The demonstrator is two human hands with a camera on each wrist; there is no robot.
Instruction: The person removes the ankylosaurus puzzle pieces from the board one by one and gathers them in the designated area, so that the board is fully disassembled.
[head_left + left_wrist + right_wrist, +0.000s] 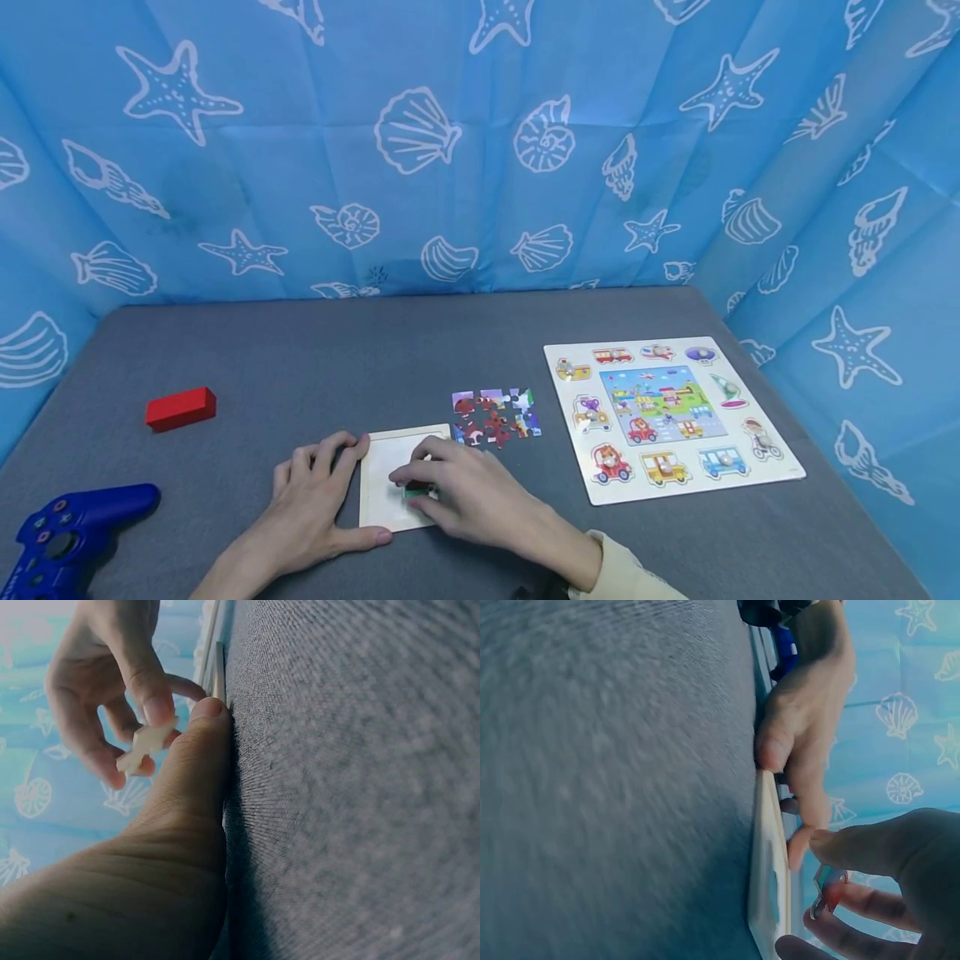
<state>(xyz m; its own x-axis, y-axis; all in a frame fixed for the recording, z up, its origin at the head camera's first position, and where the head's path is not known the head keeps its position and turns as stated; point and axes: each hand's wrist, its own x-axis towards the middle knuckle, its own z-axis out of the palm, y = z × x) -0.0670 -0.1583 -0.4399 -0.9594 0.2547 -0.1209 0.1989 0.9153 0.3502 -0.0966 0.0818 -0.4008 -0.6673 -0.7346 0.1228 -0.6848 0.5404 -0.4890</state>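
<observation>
A shallow white puzzle tray (379, 475) with a pale wooden rim lies in front of me. My left hand (309, 504) rests at its left side, fingertips at the far left corner and thumb along the near edge. Over the tray's right part, my right hand (476, 496) pinches a jigsaw piece (827, 889) between thumb and fingers. Its face shows green and red in the right wrist view; the left wrist view shows the pale edge of the piece (146, 746), held tilted. Just beyond the right hand lies a cluster of colourful jigsaw pieces (495, 415).
To the right lies a white peg puzzle board (573, 433) with vehicle pictures. A red block (180, 409) sits at the left, and a blue game controller (63, 533) near the front left corner. Behind the grey table (330, 358) hangs a blue shell-patterned curtain (480, 208).
</observation>
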